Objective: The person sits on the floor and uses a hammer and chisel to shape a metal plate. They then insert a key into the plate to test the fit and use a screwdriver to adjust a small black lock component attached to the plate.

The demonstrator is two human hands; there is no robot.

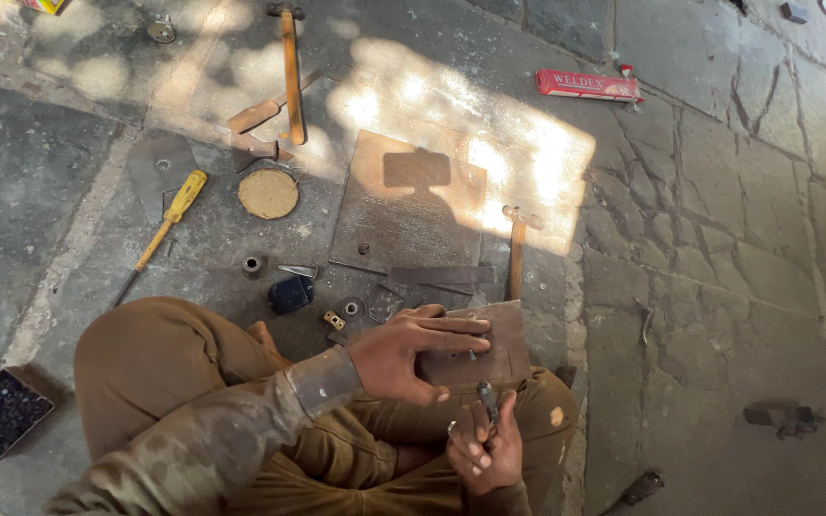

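The left hand (413, 352) lies flat, palm down and fingers spread forward, on a small rusty metal plate (489, 346) that rests across the person's crossed legs. The right hand (485, 447) sits just below it, closed around a small dark metal tool (487, 399) whose tip points up toward the near edge of the plate; what kind of tool it is cannot be told.

Just beyond the left hand's fingertips lies a hammer (516, 253) with a wooden handle, beside a dark flat metal bar (442, 275). Past these lies a large square steel sheet (408, 205), partly in sunlight.

To the left of the left hand, near the knee, are a small dark blue object (291, 293), a short metal ring (253, 265) and a few small fittings. Farther out on that side lie a yellow-handled screwdriver (166, 227), a round tan disc (268, 194) and a second, longer hammer (290, 67). A red flat box (588, 86) lies well beyond the hands to the right, on the stone paving (719, 239). A dark speckled tray (0, 413) sits far to the left, by the person's thigh.
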